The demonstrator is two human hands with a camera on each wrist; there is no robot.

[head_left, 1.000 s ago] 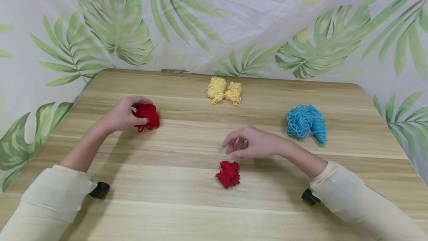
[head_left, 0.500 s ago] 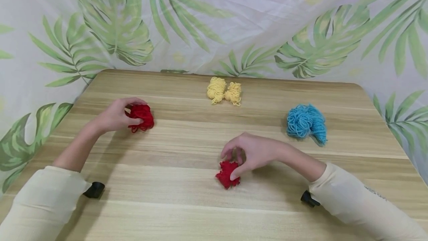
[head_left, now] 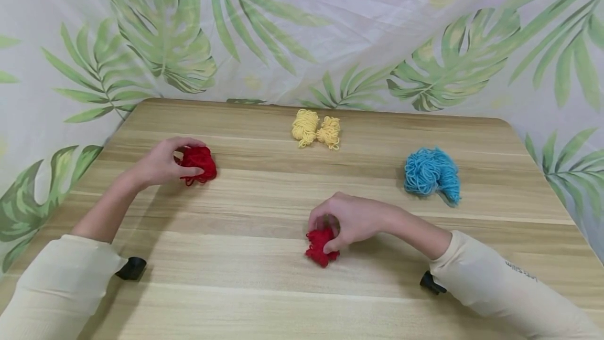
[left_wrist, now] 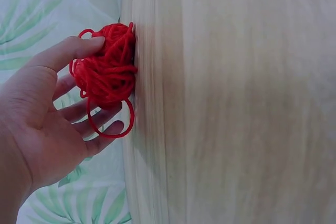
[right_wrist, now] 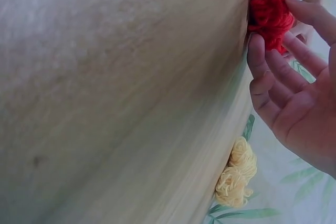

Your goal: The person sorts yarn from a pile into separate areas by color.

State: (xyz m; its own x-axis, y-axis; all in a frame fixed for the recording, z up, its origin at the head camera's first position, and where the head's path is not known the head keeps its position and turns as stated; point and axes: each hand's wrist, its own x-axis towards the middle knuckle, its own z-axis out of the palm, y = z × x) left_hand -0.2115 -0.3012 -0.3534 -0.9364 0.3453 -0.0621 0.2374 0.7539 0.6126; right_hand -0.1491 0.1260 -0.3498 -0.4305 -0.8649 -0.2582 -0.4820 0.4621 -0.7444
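Observation:
At the left of the table, my left hand (head_left: 158, 164) grips a loose bundle of red yarn (head_left: 202, 161) between thumb and fingers. The left wrist view shows the thumb laid on top of this yarn (left_wrist: 110, 66), with one loop hanging over the fingers. Near the middle, my right hand (head_left: 356, 219) pinches a smaller red yarn bundle (head_left: 319, 245), thumb on its near right side and fingers curled behind it. In the right wrist view the thumb and fingertips press against that red yarn (right_wrist: 270, 11), close to the tabletop.
Two yellow yarn bundles, one paler (head_left: 305, 126) and one deeper in tone (head_left: 329, 133), lie side by side near the back edge. Blue yarn (head_left: 430, 172) sits at the right. A leaf-print cloth (head_left: 358, 25) hangs behind the wooden table (head_left: 236, 298).
My right hand has come down onto the smaller red yarn, and its thumb and fingers have drawn in on it. The left hand has shifted slightly left with the larger red bundle.

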